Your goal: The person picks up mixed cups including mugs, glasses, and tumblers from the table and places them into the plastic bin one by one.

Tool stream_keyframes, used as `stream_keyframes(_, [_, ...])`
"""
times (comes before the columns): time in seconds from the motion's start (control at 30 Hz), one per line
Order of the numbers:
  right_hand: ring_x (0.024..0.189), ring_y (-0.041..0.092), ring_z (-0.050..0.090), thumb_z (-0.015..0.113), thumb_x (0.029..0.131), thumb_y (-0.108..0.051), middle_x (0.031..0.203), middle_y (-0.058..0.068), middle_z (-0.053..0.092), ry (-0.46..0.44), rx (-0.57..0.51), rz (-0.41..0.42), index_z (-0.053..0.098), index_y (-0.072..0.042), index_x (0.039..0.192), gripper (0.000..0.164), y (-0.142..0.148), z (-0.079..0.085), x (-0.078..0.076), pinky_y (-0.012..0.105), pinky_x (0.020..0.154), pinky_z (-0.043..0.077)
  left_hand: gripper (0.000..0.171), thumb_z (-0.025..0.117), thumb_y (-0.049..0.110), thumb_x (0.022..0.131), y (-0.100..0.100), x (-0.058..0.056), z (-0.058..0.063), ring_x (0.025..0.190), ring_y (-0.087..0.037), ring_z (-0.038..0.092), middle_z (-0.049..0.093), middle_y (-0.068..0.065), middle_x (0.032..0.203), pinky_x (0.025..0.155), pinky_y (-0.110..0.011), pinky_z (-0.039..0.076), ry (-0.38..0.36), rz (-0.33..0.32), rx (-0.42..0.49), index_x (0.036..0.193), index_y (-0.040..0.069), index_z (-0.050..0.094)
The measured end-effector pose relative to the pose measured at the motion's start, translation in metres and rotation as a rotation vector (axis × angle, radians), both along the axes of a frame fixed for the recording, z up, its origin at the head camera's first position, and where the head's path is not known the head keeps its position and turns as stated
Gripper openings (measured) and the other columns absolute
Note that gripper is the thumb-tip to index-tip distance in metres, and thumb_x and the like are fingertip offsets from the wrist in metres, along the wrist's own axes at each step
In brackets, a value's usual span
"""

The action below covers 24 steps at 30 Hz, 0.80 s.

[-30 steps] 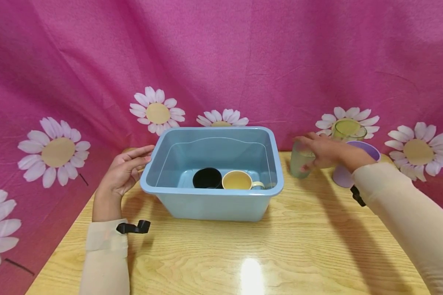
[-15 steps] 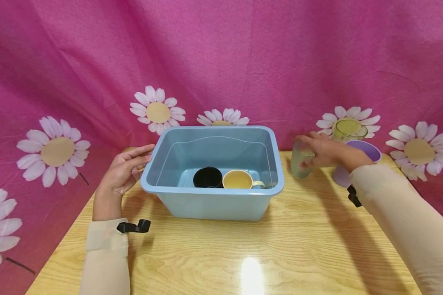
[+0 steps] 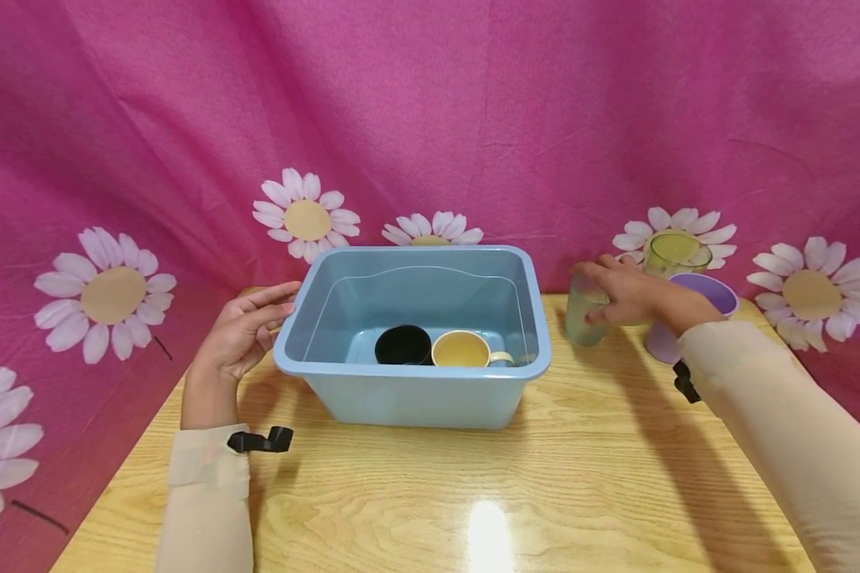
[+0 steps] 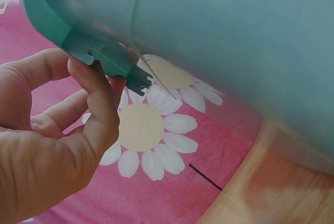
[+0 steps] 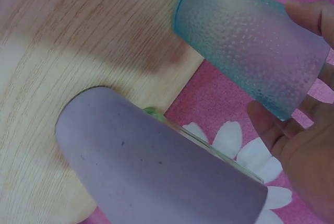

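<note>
In the head view a blue plastic tub (image 3: pixel 416 398) stands mid-table, with a black cup (image 3: pixel 403 345) and a yellow mug (image 3: pixel 461 349) inside. My left hand (image 3: pixel 236 334) is at the tub's left rim; the left wrist view has its fingertips at the rim's underside (image 4: pixel 86 46). To the right, my right hand (image 3: pixel 619 290) grips a translucent bluish tumbler (image 3: pixel 580 326) from above, near its top. The right wrist view shows the tumbler's bumpy wall (image 5: pixel 245 36) between thumb and fingers, its base at the wood.
Just right of the tumbler stand a purple cup (image 3: pixel 709 290), partly behind my right wrist, and a green-tinted glass (image 3: pixel 677 251) behind it. A pink daisy-patterned cloth (image 3: pixel 430 119) hangs along the back of the wooden table (image 3: pixel 373 493).
Almost nothing differs. My right hand steadies round the tumbler, its blur fading, and its forearm shifts very slightly. The left hand and tub stay in place.
</note>
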State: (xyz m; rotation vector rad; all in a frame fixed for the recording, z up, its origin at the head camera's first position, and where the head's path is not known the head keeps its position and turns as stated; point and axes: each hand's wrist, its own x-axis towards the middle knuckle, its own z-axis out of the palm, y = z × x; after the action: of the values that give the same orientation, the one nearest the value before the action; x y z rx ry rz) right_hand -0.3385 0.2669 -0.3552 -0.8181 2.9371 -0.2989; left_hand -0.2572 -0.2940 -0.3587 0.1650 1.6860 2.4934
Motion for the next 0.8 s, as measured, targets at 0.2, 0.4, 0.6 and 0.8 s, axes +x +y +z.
stream_keyframes(0.2, [0.116,0.048,0.044,0.082,0.082,-0.021,0.133,0.025,0.048,0.019,0.002,0.000,0.046,-0.003,0.147,0.077,0.002,0.003,0.001,0.066,0.092,0.046,0.031,0.059,-0.008,0.099,0.002,-0.001,0.001,0.088,-0.017,0.076,0.077,-0.006,0.105,0.077,-0.029,0.062,-0.001,-0.010,-0.001,0.122,0.005,0.075])
stream_keyframes(0.4, [0.119,0.055,0.043,0.083,0.081,-0.020,0.137,0.032,0.046,0.050,0.017,0.025,0.045,0.001,0.147,0.079,0.005,0.013,-0.001,0.071,0.096,0.043,0.031,0.060,-0.008,0.099,0.002,-0.001,0.001,0.088,-0.017,0.076,0.077,-0.006,0.106,0.078,-0.029,0.062,-0.002,-0.014,-0.002,0.122,0.005,0.075])
stream_keyframes(0.6, [0.120,0.056,0.040,0.083,0.082,-0.021,0.140,0.034,0.043,0.057,0.050,0.033,0.042,0.002,0.148,0.081,0.004,0.033,-0.001,0.070,0.098,0.040,0.031,0.059,-0.007,0.099,0.001,0.000,0.000,0.086,-0.017,0.076,0.077,-0.006,0.104,0.069,-0.021,0.060,-0.009,-0.011,0.003,0.120,0.007,0.076])
stream_keyframes(0.8, [0.120,0.051,0.041,0.082,0.083,-0.022,0.142,0.033,0.042,0.063,0.066,0.040,0.039,0.002,0.151,0.084,-0.001,0.050,0.002,0.066,0.099,0.042,0.032,0.057,-0.008,0.100,0.001,0.000,-0.001,0.086,-0.017,0.076,0.077,-0.006,0.104,0.073,-0.025,0.061,0.004,-0.027,0.012,0.120,0.006,0.076])
